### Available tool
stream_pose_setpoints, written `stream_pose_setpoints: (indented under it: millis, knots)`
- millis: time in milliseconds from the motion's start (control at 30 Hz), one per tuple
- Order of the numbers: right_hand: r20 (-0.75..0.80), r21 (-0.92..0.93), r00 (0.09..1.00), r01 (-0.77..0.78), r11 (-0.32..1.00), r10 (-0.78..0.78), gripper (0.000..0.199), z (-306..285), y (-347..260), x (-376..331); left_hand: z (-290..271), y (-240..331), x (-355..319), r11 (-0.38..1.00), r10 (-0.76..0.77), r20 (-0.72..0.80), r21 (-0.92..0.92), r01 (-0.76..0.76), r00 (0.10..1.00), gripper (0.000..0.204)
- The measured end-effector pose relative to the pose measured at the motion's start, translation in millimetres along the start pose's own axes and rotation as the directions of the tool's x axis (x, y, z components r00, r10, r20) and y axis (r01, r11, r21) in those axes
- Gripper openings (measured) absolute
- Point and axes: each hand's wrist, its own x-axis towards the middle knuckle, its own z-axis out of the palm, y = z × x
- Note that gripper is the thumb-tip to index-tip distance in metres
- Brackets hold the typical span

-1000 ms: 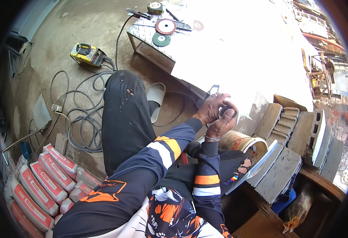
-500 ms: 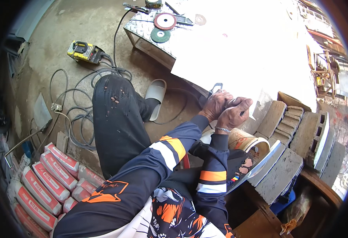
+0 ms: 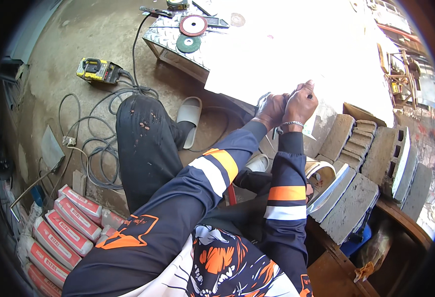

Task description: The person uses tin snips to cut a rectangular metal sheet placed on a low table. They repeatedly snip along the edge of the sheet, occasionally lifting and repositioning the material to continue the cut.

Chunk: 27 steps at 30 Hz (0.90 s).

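Close together at the near edge of the glaring white tabletop [image 3: 262, 59] are my left hand [image 3: 271, 110] and my right hand [image 3: 301, 106]. The fingers of both are curled closed, and the right thumb points up and away from me. Whatever they grip is hidden by the fingers and washed out by glare. A bracelet circles my right wrist. At the table's far left corner, a red-rimmed grinding disc [image 3: 193, 25] and a green disc [image 3: 188, 43] rest on patterned metal, beside a clamp [image 3: 156, 12] on a black cable.
A yellow-and-black welding machine [image 3: 97, 70] stands on the floor at left, with coiled cables [image 3: 101, 163] around it. Red-and-white sacks [image 3: 61, 240] are stacked at lower left. Concrete blocks [image 3: 349, 208] and a whitish bucket [image 3: 321, 175] crowd the right side.
Both hands have moved away from me, the right one also slightly rightward, with its arm straighter. The view has shifted a little, and less of the bucket shows now.
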Motion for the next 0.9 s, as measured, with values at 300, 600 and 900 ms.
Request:
stream_pose_setpoints:
  millis: [300,600,900]
  knots:
    - [0.039,0.106,0.996,0.078,0.991,-0.083,0.053,-17,10,-34,-14,5,-26,1.000,-0.025,0.122,0.020,0.022,0.992,0.021]
    - [0.229,0.028,0.938,0.262,0.965,-0.262,0.036,-66,40,-71,-22,37,-103,0.337,-0.740,0.189,-0.726,0.599,0.645,0.034]
    - [0.278,-0.195,0.915,0.351,0.916,-0.291,0.039,-75,38,-81,2,16,-74,-0.528,-0.483,0.636,-0.760,0.379,0.602,0.037]
